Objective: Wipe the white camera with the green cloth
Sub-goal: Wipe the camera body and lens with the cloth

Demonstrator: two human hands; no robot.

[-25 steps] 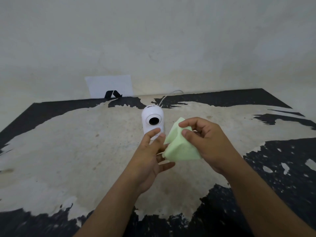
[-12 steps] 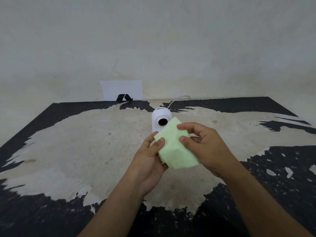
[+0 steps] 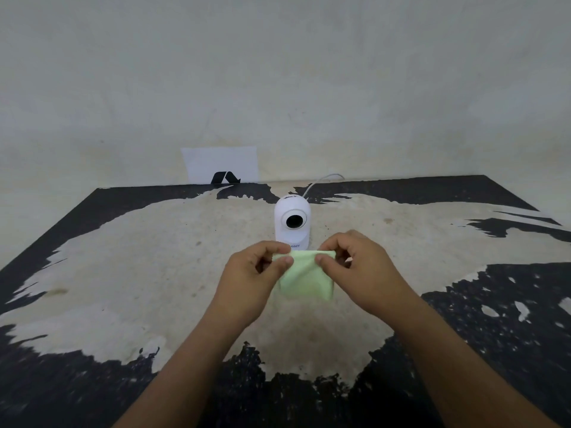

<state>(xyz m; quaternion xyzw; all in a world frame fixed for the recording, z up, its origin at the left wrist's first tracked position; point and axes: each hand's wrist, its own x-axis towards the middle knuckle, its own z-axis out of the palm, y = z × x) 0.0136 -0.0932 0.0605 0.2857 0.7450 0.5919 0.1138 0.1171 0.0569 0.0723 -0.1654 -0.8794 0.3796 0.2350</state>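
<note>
The white camera (image 3: pixel 292 220) stands upright on the worn black table (image 3: pixel 123 273), its round dark lens facing me. Just in front of its base hangs the pale green cloth (image 3: pixel 306 278), held flat between both hands. My left hand (image 3: pixel 258 273) pinches the cloth's upper left corner and my right hand (image 3: pixel 355 264) pinches the upper right corner. The cloth's top edge hides the camera's lowest part; neither hand touches the camera.
A white cable (image 3: pixel 321 180) runs from the camera's back toward the wall. A white paper sheet (image 3: pixel 221 163) with a small black stand (image 3: pixel 225 177) leans against the wall behind the table's far edge.
The cloth was bunched near the camera's lens; now both hands have lowered it and spread it flat in front of the camera's base. The whole lens is now uncovered.
</note>
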